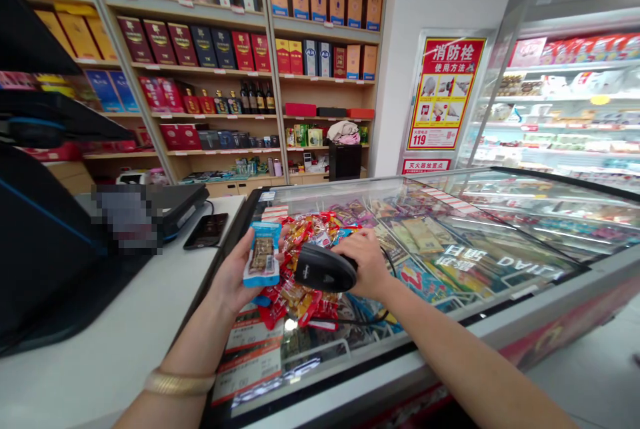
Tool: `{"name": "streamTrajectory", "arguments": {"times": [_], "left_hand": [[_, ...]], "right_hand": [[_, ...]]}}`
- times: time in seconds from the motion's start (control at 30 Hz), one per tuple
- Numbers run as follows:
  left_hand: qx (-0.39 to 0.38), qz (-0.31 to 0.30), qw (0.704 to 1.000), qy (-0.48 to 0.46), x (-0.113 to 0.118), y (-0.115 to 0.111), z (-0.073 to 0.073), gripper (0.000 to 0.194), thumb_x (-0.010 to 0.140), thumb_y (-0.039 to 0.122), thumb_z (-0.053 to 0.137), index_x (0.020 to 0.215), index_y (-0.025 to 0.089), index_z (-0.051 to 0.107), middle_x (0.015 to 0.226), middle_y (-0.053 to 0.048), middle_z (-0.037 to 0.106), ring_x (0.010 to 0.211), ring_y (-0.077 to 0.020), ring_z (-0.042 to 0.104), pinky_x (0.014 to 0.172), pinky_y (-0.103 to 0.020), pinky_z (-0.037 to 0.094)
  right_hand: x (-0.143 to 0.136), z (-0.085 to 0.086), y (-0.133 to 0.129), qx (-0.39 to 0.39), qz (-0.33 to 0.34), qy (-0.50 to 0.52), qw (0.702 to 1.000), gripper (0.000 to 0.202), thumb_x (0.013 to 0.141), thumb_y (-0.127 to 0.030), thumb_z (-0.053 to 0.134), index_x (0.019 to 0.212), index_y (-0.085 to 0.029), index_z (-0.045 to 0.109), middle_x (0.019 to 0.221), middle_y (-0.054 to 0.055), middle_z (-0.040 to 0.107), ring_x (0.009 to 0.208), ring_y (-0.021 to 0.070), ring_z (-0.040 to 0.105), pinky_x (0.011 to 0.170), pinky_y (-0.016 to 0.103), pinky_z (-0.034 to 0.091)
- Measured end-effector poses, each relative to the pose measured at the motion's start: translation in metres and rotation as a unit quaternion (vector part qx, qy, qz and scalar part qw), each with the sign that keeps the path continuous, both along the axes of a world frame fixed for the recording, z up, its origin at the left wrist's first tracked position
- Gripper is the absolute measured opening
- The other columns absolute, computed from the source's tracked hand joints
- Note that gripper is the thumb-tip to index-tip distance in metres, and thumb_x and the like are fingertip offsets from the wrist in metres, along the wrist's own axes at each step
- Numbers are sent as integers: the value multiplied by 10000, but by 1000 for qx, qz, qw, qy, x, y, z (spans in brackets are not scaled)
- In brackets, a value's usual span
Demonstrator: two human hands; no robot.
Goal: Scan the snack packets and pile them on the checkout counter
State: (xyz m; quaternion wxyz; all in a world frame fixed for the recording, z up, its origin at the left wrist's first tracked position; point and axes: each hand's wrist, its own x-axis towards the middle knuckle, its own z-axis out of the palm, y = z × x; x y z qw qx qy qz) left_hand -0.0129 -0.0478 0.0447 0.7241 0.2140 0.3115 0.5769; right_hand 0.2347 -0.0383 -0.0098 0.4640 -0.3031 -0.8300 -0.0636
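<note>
My left hand (234, 277) holds up a small blue-and-white snack packet (263, 256) with a clear window showing brown food. In my right hand (367, 262) is a black barcode scanner (325, 269), gripped by its handle, its head turned left toward the packet. Below both hands, a heap of red and yellow wrapped snack packets (305, 302) lies on the glass top of a chest freezer (295, 386). The scanner's black cord loops over the glass beside the heap. My right hand hides part of the heap's right side.
At left is a white counter (150, 309) with a black phone (206, 230) and a dark checkout machine (40, 236). Shelves of boxed goods and bottles (257, 97) line the back wall. A lit display fridge (565, 102) stands at right. Price labels (250, 362) lie near the freezer's front-left corner.
</note>
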Motion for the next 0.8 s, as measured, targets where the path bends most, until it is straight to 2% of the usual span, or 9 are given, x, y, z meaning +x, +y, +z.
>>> {"name": "streamTrajectory", "arguments": {"times": [0.1, 0.27, 0.43, 0.63, 0.8], "left_hand": [[3, -7, 999, 34, 1, 1, -1, 510, 1053, 328, 371, 1452, 63, 546, 972, -159, 774, 555, -157, 677, 539, -259, 589], [15, 26, 998, 46, -1, 4, -3, 498, 1055, 303, 379, 1475, 76, 524, 969, -150, 785, 659, -192, 742, 623, -295, 633], [16, 0, 999, 43, -6, 7, -7, 521, 1055, 326, 380, 1484, 61, 514, 1005, -176, 783, 700, -206, 760, 670, -304, 643], [22, -4, 999, 31, -5, 5, -7, 513, 1051, 320, 392, 1480, 70, 519, 942, -151, 784, 672, -201, 751, 656, -302, 644], [18, -3, 999, 36, -3, 5, -6, 514, 1042, 336, 413, 1469, 75, 531, 993, -168, 777, 694, -214, 751, 643, -316, 642]], "right_hand": [[-1, -1, 1, -23, -5, -26, 999, 176, 745, -326, 616, 881, -233, 679, 736, -2, 697, 716, 170, 591, 870, 386, 285], [-1, -1, 2, -49, -9, -41, 998, 203, 713, -330, 654, 886, -232, 692, 756, 7, 712, 730, 176, 600, 887, 397, 279], [-1, 1, 2, -74, -27, -63, 995, 230, 689, -321, 680, 901, -235, 707, 769, 17, 721, 755, 188, 602, 884, 402, 279], [0, 0, 3, -79, -40, -91, 992, 243, 693, -323, 688, 918, -232, 704, 804, 24, 733, 782, 195, 606, 887, 399, 278], [-1, 0, 3, -66, -37, -84, 994, 234, 691, -325, 688, 908, -240, 698, 790, 11, 732, 755, 190, 609, 880, 391, 285]]}}
